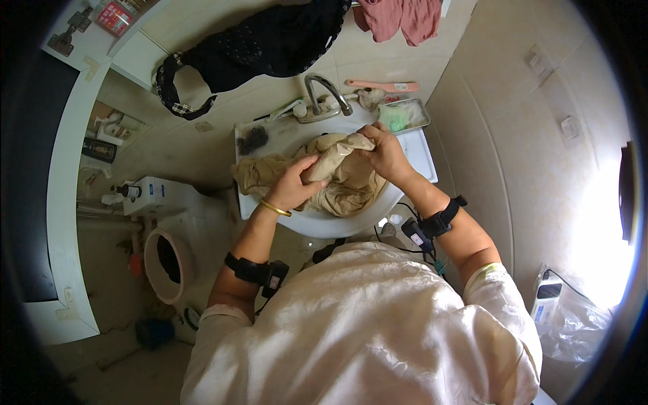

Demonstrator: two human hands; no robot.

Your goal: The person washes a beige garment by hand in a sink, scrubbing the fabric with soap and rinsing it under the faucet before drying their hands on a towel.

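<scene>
A wet tan garment lies bunched in the white washbasin, and part of it hangs over the basin's left rim. Both hands hold a raised fold of this cloth above the basin. My left hand grips the fold's lower left end between thumb and fingers. At its upper right end, my right hand is closed on the cloth, with some fingertips hidden by the fabric. The chrome faucet curves over the basin just behind the right hand.
A soap dish with green and white contents and a pink-handled brush sit behind the basin. A dark bristly clump lies on its left corner. Black clothing hangs above. A pale bucket stands at left.
</scene>
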